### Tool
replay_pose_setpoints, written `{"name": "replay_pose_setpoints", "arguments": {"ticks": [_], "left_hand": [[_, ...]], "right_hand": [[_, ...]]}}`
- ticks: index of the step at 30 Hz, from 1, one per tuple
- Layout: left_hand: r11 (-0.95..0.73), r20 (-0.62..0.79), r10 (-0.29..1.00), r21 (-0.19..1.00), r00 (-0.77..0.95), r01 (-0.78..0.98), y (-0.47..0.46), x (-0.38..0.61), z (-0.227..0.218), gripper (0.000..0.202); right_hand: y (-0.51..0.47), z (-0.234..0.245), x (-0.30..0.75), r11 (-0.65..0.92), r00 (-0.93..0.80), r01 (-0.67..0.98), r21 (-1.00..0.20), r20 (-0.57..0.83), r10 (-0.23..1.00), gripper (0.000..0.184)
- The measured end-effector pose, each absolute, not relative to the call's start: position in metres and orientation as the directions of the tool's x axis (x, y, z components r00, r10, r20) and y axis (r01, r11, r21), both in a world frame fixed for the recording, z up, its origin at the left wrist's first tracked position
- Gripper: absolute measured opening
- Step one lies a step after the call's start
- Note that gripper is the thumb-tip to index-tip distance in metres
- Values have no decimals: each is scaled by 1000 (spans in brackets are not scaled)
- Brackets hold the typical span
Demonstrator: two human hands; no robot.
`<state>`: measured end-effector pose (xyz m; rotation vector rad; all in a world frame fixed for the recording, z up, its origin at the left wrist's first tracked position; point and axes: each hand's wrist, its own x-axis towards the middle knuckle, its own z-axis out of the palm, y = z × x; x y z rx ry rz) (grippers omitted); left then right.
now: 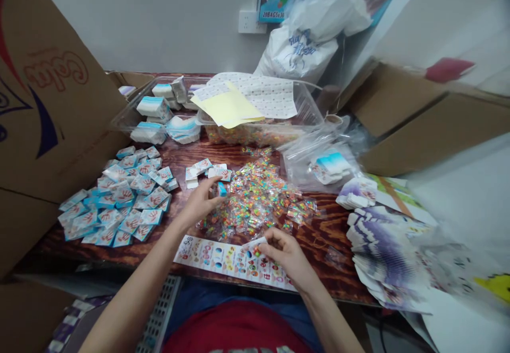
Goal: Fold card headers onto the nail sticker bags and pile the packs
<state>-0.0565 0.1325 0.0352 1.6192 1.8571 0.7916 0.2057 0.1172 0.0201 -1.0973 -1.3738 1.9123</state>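
Observation:
My left hand (204, 202) has its thumb and fingers closed around a small blue-and-white box (222, 188), at the left edge of a heap of clear packets (255, 196) with colourful bits inside. A few more white boxes (199, 167) with a red hand print lie just beyond it. My right hand (281, 249) pinches a small whitish packet (255, 245) with coloured bits; its exact make-up is too small to tell. Beneath that packet, a white strip printed with colourful pictures (223, 260) lies along the table's front edge.
Left of my arm is a pile of small printed boxes (119, 199). Behind stand clear plastic trays (306, 111) with cartons and papers. A zip bag (295, 164), stacked purple-white cards (382, 252) and a cardboard box (430, 124) are right; a tall carton (59, 114) borders the left.

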Motion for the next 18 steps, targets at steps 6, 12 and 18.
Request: {"name": "replay_pose_setpoints", "arguments": {"ticks": [6, 12, 18], "left_hand": [[122, -135, 990, 966, -43, -230, 88, -27, 41, 39], [98, -112, 993, 950, -30, -297, 58, 2, 35, 54], [55, -62, 996, 993, -59, -109, 43, 8, 40, 55]], "right_hand": [[133, 41, 202, -296, -355, -153, -943, -227, 907, 31], [128, 60, 191, -333, -292, -230, -914, -262, 920, 33], [120, 48, 198, -312, -333, -68, -947, -274, 902, 39]]}}
